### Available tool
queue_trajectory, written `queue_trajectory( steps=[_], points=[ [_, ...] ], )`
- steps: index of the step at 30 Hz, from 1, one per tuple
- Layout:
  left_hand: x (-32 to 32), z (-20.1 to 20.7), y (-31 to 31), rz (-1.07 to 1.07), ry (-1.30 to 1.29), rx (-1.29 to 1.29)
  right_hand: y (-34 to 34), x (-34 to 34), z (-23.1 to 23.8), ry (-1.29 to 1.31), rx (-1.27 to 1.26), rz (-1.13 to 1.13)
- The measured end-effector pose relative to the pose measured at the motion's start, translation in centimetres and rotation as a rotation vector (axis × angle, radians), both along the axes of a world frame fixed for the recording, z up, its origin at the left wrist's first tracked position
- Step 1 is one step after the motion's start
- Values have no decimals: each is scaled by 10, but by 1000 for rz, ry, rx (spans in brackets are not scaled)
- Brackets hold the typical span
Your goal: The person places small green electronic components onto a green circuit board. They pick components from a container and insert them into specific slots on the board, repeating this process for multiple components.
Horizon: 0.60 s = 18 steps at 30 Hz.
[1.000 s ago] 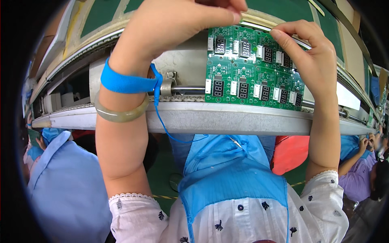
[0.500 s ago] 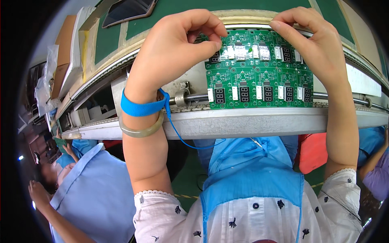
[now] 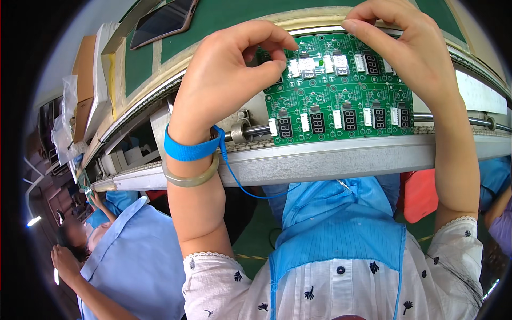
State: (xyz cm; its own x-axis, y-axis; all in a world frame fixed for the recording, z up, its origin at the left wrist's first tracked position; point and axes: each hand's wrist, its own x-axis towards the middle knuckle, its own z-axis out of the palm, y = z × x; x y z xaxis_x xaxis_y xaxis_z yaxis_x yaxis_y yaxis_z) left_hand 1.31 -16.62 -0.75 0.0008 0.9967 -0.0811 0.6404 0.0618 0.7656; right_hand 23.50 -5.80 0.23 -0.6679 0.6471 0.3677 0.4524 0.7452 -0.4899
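Note:
A green circuit board panel lies across the conveyor's rails, in front of me. It carries rows of dark digit displays and white connectors. Over its far left corner is my left hand, with thumb and fingers curled in a loose pinch. Whatever these fingertips may hold is too small to make out. My right hand is at the far edge of the panel, right of its middle, thumb and forefinger pressed together. Anything between them is hidden. A blue wrist strap with a cord circles my left wrist.
The near metal rail runs between the panel and my body. A phone lies on the green surface at the far left. A cardboard piece and plastic wrap stand at the left. Another person sits at my left.
The whole view has shifted and tilted slightly. Both my hands keep nearly the same places and finger poses over the panel's far side.

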Motion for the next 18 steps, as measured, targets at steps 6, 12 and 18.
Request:
queue_trajectory(
  steps=[6, 12, 18],
  points=[
    [1, 0, 0, 3, -7, -8, 0, 0, -1, 7, -12, -6],
    [2, 1, 0, 9, -18, -20, 3, 5, 5, 29, -76, 43],
    [4, 1, 0, 15, 14, 13, 3, 6, 6, 33, -89, 52]
  ],
)
